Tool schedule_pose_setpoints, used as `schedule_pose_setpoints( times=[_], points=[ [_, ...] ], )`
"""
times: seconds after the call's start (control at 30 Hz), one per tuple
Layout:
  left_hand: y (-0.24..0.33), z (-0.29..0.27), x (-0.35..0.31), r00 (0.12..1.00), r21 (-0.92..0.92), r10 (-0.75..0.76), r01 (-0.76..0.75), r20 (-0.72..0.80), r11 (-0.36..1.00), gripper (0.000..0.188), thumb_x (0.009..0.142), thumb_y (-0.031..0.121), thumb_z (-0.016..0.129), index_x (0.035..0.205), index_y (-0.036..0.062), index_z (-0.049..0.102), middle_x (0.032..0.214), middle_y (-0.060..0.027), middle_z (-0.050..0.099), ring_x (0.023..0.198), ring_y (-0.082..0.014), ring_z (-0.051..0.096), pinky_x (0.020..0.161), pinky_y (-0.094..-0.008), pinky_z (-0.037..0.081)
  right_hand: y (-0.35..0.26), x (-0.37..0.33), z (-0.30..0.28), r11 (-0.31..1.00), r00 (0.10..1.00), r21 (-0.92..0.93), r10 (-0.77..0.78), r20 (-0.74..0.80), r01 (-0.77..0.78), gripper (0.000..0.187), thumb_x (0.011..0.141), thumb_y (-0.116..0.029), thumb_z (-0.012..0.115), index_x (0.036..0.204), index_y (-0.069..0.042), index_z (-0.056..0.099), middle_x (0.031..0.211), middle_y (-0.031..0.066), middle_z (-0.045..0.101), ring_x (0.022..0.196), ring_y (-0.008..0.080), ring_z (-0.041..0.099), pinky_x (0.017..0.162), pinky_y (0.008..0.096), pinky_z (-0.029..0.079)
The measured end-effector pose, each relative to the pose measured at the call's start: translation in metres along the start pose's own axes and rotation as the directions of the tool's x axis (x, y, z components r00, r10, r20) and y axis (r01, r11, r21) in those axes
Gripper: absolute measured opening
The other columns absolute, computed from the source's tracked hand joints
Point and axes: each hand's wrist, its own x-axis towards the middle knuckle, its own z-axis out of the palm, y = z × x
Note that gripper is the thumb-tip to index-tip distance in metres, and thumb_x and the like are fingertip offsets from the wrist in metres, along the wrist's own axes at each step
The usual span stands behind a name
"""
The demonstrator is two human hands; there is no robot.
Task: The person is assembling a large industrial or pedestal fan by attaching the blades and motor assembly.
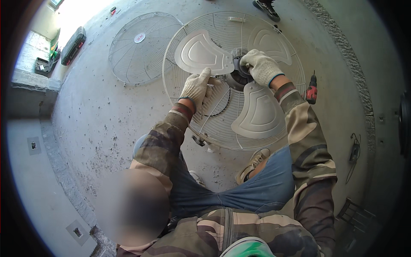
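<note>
A large round fan (pixel 280 124) lies face up with its wire cage below three pale metal blades. My right hand (pixel 262 67), in a knitted glove, is closed at the dark hub (pixel 236 80); whatever its fingertips pinch is too small to make out. Beside the lower edge of the upper-left blade (pixel 201 52) is my gloved left hand (pixel 195 90). Its thumb points up at that edge, apart from the partly visible fingers. Another blade (pixel 259 112) extends toward me, and a third blade (pixel 269 45) lies at the far right of the hub.
A detached wire fan guard (pixel 141 55) lies at far left, by the fan's rim. A red and black cordless drill (pixel 312 89) rests on the floor to the right. Farther left are dark tool cases (pixel 73 46). Another person's shoe (pixel 268 10) shows beyond the fan.
</note>
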Motion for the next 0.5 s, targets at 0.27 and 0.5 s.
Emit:
schedule_pose_setpoints(
  times=[0.27,0.5],
  points=[
    [0.003,0.001,-0.003,0.999,0.027,-0.035,0.035,-0.012,0.999,0.048,0.105,0.045,0.053,0.094,0.0009,0.07,0.06,0.0008,0.051,0.045,-0.0068,0.035,0.04,-0.0247,0.028,0.005,0.0,0.012,0.991,0.994,-0.092,0.088,-0.063,-0.093,0.028,0.094,-0.034,0.063,0.106,-0.009,0.069,0.106,0.0155,0.071,0.104,0.0365,0.068,0.09,0.0485,0.054],
    [0.005,0.002,-0.004,1.0,0.041,-0.026,0.026,-0.01,0.999,0.05,0.105,0.046,0.052,0.092,0.0012,0.071,0.057,0.0019,0.046,0.044,-0.0069,0.033,0.04,-0.0246,0.028,-0.001,0.002,0.011,0.973,0.979,-0.109,0.196,-0.063,-0.202,0.032,0.094,-0.039,0.064,0.108,-0.011,0.07,0.106,0.0152,0.073,0.099,0.0357,0.07,0.087,0.0498,0.056]
  ],
)
